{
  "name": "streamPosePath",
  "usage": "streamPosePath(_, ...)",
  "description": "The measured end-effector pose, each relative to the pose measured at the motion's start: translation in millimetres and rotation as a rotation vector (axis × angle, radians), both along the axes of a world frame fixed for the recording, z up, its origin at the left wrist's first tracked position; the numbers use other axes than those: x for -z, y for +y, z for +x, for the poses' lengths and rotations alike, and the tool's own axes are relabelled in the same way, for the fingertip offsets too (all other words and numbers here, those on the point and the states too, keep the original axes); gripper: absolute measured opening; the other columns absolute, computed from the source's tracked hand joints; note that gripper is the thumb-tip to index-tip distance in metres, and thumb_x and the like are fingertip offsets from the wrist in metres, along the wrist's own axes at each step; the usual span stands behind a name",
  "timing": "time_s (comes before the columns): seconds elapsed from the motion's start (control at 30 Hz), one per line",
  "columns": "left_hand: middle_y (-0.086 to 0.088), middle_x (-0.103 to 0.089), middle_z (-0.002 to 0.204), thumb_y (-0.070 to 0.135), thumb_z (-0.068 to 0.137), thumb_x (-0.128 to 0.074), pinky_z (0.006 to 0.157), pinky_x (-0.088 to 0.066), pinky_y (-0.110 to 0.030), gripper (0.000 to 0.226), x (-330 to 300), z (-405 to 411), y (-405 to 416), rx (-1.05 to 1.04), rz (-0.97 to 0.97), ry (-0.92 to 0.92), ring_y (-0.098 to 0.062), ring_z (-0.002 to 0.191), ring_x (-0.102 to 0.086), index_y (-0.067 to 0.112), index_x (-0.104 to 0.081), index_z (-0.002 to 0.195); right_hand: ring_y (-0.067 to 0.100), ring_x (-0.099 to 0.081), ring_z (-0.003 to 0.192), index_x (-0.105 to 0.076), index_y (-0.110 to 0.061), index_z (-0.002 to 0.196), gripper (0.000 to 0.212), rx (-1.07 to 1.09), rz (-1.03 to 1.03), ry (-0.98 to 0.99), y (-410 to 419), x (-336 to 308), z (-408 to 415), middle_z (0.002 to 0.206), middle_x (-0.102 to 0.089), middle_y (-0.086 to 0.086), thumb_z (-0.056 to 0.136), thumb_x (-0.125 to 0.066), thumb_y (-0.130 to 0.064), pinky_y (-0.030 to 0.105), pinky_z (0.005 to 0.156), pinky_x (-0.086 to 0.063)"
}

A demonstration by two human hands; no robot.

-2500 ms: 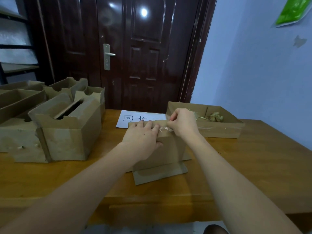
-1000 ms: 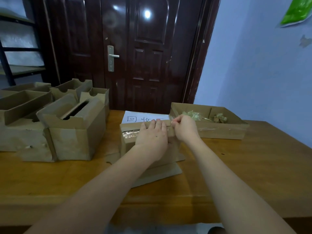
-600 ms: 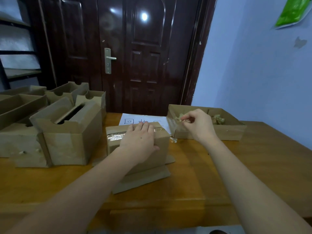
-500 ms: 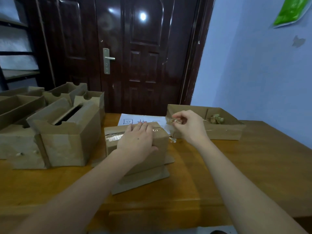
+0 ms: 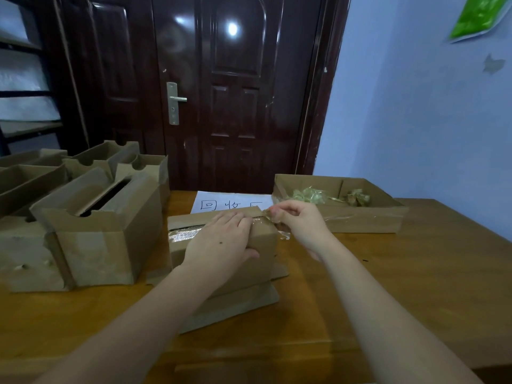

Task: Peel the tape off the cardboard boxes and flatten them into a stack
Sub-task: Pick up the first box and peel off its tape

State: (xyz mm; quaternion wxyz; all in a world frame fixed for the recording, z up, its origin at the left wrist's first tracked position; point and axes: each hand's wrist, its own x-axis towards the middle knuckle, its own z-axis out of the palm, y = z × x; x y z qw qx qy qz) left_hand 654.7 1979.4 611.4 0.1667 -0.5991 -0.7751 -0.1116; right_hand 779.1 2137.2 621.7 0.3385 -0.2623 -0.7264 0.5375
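Waiting boxes (image 5: 91, 217): open cardboard boxes stand on the surface, far left of the fingers.
Left hand (image 5: 221, 242): fingers lie flat and close together on top of the small box (image 5: 221, 261), pressing it down.
Tape (image 5: 184, 234): a shiny strip runs along the box top, just left of the flat fingers.
Right hand (image 5: 297, 223): fingers pinch the tape end at the box's right top corner.
Tray (image 5: 368, 220): holds old tape bits, just behind the pinching fingers.
Tip: I think pulling low and slow works best, holding the box firm.
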Motion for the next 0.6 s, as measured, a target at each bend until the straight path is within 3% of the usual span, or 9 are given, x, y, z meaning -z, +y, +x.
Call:
streamPosePath(0.1,0.002,-0.041,0.159,0.065,0.093,-0.055,0.123,-0.017,-0.031,0.073,-1,-1,2,0.014,-0.005,0.007,-0.016,0.15,-0.03,0.021,-0.039,0.149,0.019,-0.071,0.082,-0.078,-0.012,0.096,0.006,0.179,0.086,-0.038,22,-5,0,0.092,-0.077,0.005,0.095,-0.072,-0.013,0.036,0.076,-0.063)
streamPosePath(0.37,0.002,-0.045,0.152,0.063,0.096,-0.051,0.121,-0.022,-0.032,0.053,0,-3,9,0.048,-0.012,0.049,-0.017,0.146,-0.035,0.024,-0.041,0.13,0.006,-0.061,0.083,-0.068,-0.024,0.091,0.008,0.489,0.326,-0.1,94,-21,-4,0.088,-0.067,-0.008,0.093,-0.073,-0.018,0.019,0.067,-0.044)
streamPosePath(0.5,-0.004,-0.034,0.162,0.062,0.098,-0.049,0.125,-0.015,-0.035,0.051,2,-4,11,0.054,-0.033,0.054,-0.02,0.153,-0.025,0.023,-0.039,0.13,0.009,-0.061,0.082,-0.065,-0.019,0.092,0.009,0.565,0.368,-0.167,137,-19,-6,0.087,-0.064,-0.008,0.095,-0.07,-0.011,0.026,0.078,-0.052)
streamPosePath(0.6,-0.006,-0.028,0.166,0.062,0.099,-0.047,0.126,-0.011,-0.037,0.055,5,-5,11,0.057,-0.05,0.062,-0.022,0.155,-0.021,0.022,-0.036,0.135,0.017,-0.063,0.085,-0.063,-0.02,0.09,0.015,0.559,0.459,-0.328,157,-11,-16,0.089,-0.065,-0.004,0.097,-0.063,-0.007,0.031,0.077,-0.052)
